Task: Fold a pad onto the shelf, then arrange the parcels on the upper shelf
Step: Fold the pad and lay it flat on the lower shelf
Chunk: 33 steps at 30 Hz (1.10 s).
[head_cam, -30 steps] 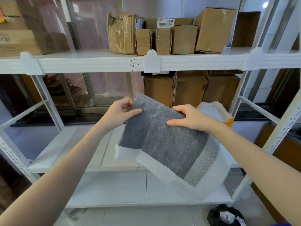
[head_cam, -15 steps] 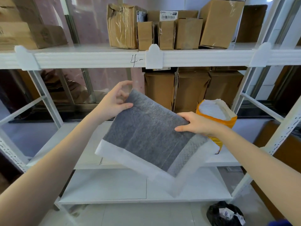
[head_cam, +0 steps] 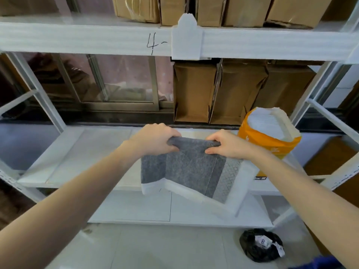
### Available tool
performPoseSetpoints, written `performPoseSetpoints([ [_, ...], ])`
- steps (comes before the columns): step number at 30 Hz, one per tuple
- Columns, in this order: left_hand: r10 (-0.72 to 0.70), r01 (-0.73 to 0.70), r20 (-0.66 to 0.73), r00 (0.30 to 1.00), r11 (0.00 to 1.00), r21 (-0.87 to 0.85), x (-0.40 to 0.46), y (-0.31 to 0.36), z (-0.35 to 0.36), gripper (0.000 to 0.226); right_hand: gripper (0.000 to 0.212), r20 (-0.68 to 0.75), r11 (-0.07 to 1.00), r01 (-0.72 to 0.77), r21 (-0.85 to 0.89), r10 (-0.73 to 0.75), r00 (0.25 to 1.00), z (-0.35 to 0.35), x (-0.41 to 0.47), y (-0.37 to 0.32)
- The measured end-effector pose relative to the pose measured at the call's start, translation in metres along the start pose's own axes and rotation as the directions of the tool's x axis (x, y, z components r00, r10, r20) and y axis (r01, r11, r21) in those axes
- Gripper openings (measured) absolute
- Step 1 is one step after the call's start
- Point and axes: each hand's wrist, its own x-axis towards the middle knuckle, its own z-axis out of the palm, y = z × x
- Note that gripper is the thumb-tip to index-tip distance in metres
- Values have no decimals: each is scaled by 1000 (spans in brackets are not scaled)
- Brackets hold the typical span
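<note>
A grey pad (head_cam: 192, 169) with a white border hangs folded from both my hands in front of the middle shelf (head_cam: 77, 152). My left hand (head_cam: 155, 139) grips its top edge at the left, fingers curled over it. My right hand (head_cam: 227, 145) grips the same edge at the right. The pad's lower right corner droops below the shelf's front edge. Brown cardboard parcels (head_cam: 209, 10) stand in a row on the upper shelf (head_cam: 97, 38), cut off by the top of the frame.
An orange bag of white pads (head_cam: 270, 136) stands on the middle shelf right of my hands. Several brown boxes (head_cam: 239, 92) line the back of that shelf. A black bag (head_cam: 261, 245) lies on the floor. White uprights (head_cam: 318, 90) flank the bay.
Both hands have come closer together and lower, bunching the pad's top edge. The pad now hangs more vertically, nearer the middle shelf. The camera has moved closer to the shelves.
</note>
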Motion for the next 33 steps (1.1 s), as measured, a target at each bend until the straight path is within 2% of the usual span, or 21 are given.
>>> performPoseSetpoints([
  [5, -108, 108, -2, 994, 992, -58, 56, -12, 29, 20, 19, -7, 998, -59, -14, 59, 998, -3, 49, 39],
  [10, -254, 250, -19, 967, 960, -128, 108, -47, 60, 48, 48, -62, 990, -103, -95, 97, 993, -12, 101, 74],
  [12, -273, 260, -124, 954, 959, -114, 128, -64, 73, 53, 61, -153, 972, -131, -194, 102, 983, -17, 121, 83],
  [15, -221, 196, -339, 914, 975, -108, 150, -84, 97, 59, 68, -295, 962, -51, -269, -31, 955, -20, 145, 94],
  [17, -163, 173, -446, 880, 985, -19, 153, -91, 112, 64, 69, -306, 947, 12, -322, -116, 945, -12, 158, 106],
  [19, -169, 205, -475, 864, 978, 26, 146, -98, 139, 66, 73, -252, 917, 68, -393, -178, 951, 11, 167, 122],
  [21, -175, 216, -433, 884, 975, 47, 132, -102, 181, 70, 76, -192, 900, 98, -426, -195, 962, 45, 175, 142],
  [22, -198, 232, -361, 912, 971, 54, 124, -101, 203, 75, 76, -154, 898, 98, -430, -180, 971, 65, 177, 151],
  [25, -246, 248, -37, 968, 967, 63, 104, -99, 261, 89, 72, -5, 889, 75, -452, -86, 996, 120, 181, 175],
  [27, -276, 270, 203, 939, 961, 58, 95, -97, 288, 79, 68, 75, 892, 53, -449, -22, 997, 150, 182, 188],
  [28, -300, 297, 278, 913, 953, 55, 94, -96, 295, 74, 66, 103, 892, 42, -449, 5, 995, 160, 182, 192],
  [29, -315, 313, 307, 898, 948, 57, 94, -94, 299, 71, 65, 124, 890, 35, -455, 25, 992, 168, 182, 195],
  [33, -320, 323, 277, 906, 946, 34, 97, -89, 312, 67, 62, 148, 884, 15, -468, 62, 987, 184, 178, 200],
])
